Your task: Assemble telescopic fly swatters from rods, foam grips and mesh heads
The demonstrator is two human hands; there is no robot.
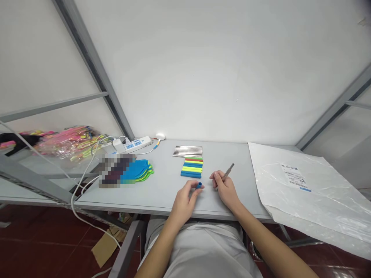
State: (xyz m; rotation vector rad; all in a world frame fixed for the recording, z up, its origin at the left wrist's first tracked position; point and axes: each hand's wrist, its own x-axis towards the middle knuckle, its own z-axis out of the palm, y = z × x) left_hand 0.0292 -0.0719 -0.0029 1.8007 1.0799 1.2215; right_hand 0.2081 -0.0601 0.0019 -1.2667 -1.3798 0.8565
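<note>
Between the thumb and fingers of my left hand is a short blue tube, its hollow end showing. My right hand is closed around a slim grey metal rod that looks like a pen and slants up to the right. The two hands are apart, close to the table's front edge. Just beyond my left hand lies a row of blue, yellow, red and green tubes, side by side. Behind that row, several shiny metal rods lie parallel.
Blue and green flat pieces are stacked at left, partly pixelated. A power strip with plugs and white cables lies behind them. Bagged colourful goods are farther left. A large white plastic package covers the right side, overhanging the front edge.
</note>
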